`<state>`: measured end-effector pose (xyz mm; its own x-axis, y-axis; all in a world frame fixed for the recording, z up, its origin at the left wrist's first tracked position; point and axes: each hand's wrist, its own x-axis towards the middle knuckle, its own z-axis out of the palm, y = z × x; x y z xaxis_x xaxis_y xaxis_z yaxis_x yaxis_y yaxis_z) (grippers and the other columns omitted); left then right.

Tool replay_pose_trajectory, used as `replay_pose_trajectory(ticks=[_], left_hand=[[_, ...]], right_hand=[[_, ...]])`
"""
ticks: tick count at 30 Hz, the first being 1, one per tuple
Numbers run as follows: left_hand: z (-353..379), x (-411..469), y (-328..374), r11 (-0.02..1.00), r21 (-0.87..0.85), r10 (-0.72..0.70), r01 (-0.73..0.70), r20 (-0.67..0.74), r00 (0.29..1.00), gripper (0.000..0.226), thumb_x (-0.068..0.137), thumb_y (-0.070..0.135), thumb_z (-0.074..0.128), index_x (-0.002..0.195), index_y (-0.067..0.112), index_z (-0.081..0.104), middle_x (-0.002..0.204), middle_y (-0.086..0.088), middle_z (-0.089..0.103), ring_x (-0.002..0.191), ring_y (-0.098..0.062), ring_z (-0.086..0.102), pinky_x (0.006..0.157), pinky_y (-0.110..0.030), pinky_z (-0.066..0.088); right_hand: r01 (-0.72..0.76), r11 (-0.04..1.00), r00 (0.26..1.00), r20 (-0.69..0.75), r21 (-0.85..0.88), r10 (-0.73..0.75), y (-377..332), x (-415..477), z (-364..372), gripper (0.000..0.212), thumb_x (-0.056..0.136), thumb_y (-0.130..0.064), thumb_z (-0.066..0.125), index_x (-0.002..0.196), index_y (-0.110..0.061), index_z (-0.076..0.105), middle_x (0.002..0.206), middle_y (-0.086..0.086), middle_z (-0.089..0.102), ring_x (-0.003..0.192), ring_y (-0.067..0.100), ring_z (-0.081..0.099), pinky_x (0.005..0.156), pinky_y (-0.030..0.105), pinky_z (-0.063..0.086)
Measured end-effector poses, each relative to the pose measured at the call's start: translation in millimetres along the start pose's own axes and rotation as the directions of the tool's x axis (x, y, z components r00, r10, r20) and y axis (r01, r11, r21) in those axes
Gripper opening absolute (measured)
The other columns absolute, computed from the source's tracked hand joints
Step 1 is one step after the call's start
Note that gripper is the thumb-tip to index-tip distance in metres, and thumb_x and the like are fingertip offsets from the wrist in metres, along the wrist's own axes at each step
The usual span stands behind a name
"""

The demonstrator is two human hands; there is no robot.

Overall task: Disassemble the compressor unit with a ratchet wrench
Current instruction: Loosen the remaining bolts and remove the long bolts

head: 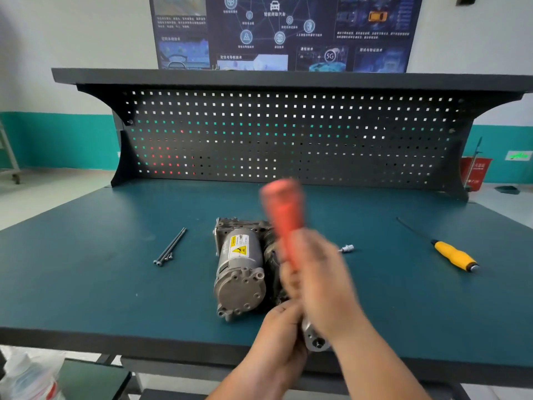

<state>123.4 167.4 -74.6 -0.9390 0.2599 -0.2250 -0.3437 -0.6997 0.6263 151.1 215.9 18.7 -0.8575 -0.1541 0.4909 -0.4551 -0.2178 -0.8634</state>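
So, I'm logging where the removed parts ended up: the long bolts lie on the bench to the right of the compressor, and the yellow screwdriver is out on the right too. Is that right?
Not quite. The head view shows the long bolts lying to the left of the compressor, apart from it. The yellow screwdriver is out on the right, as you said.

a dark teal tabletop [86, 269] with a black front edge carries a black pegboard [288, 145] at its back, and the wall colours show through the square holes. a dark shelf [259, 77] caps the pegboard. above it hangs a dark blue poster [282, 33] of diagrams, with a car icon and a "5g" mark. the wall [57, 82] is white over a teal band. the floor [43, 194] is pale. at right a red bin [477, 168] stands near a green sign [517, 155]. the light is even.
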Motion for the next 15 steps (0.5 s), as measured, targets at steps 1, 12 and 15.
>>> replay_pose_trajectory(ticks=[1,12,15], left_hand=[[4,-1,1,1.0,-0.01,0.006,-0.006,0.028,1.0,0.032,0.088,0.013,0.057,0.06,0.01,0.07,0.06,-0.001,0.066,0.049,-0.007,0.062,0.049,-0.02,0.051],[12,-11,-1,0.999,0.053,-0.002,0.0,0.047,0.999,0.023,0.075,0.021,0.06,0.071,0.002,0.072,0.067,-0.009,0.067,0.052,-0.013,0.063,0.048,-0.02,0.051],[7,-16,4,0.986,0.165,0.025,-0.037,0.078,0.997,0.022,0.08,0.017,0.059,0.067,0.005,0.071,0.066,-0.01,0.067,0.051,-0.015,0.063,0.046,-0.02,0.049]], right_hand=[[0.048,0.966,0.984,-0.178,0.254,-0.002,-6,-3,-12,0.044,0.061,-0.067,0.067,0.059,-0.024,0.059,0.04,-0.009,0.034,0.034,0.001,0.024,0.034,0.014,0.022],[0.303,0.744,0.811,-0.571,0.595,0.125,3,-15,-48,0.056,0.085,-0.067,0.032,0.054,-0.023,0.047,0.039,-0.012,0.023,0.031,0.004,0.015,0.032,0.011,0.016],[0.089,0.904,0.983,-0.183,0.417,-0.012,-8,-5,-20,0.053,0.06,-0.077,0.062,0.058,-0.024,0.056,0.038,-0.013,0.032,0.03,0.0,0.022,0.035,0.008,0.022]])
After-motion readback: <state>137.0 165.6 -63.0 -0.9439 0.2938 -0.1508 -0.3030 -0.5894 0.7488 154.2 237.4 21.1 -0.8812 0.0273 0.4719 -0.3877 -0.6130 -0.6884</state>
